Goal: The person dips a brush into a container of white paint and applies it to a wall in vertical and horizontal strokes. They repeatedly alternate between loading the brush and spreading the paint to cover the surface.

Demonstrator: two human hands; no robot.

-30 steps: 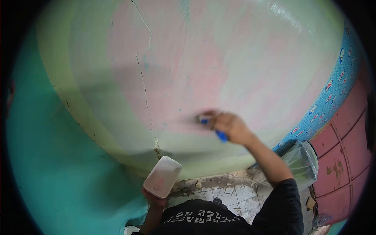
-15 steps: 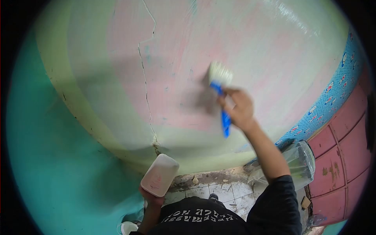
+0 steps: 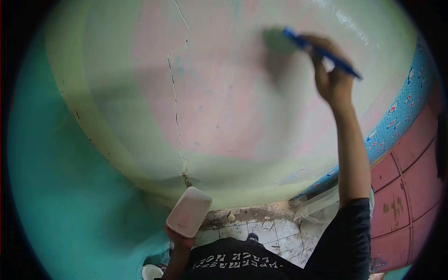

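High on the pink and pale-green wall (image 3: 219,112), my right hand (image 3: 337,79) is closed round the blue handle of a wide paintbrush (image 3: 298,39). The bristles are smeared by motion and overlap the wall, with a shadow just below them. Low at the left, my left hand (image 3: 179,239) grips a rectangular plastic tub (image 3: 189,212) from beneath. Pinkish-white residue coats the inside of the tub. A jagged crack (image 3: 175,105) runs down the wall to a broken patch above the tub.
Teal wall (image 3: 60,196) stands at the left. On the right are a blue patterned strip (image 3: 394,109) and pink panels (image 3: 410,172). Clear plastic sheeting (image 3: 319,210) lies near my right arm. A white bucket (image 3: 152,272) sits lower left, on paint-spattered floor tiles (image 3: 261,229).
My right hand has swept the paintbrush up and to the right, and the handle now slants more sideways. The tub in my left hand has barely moved.
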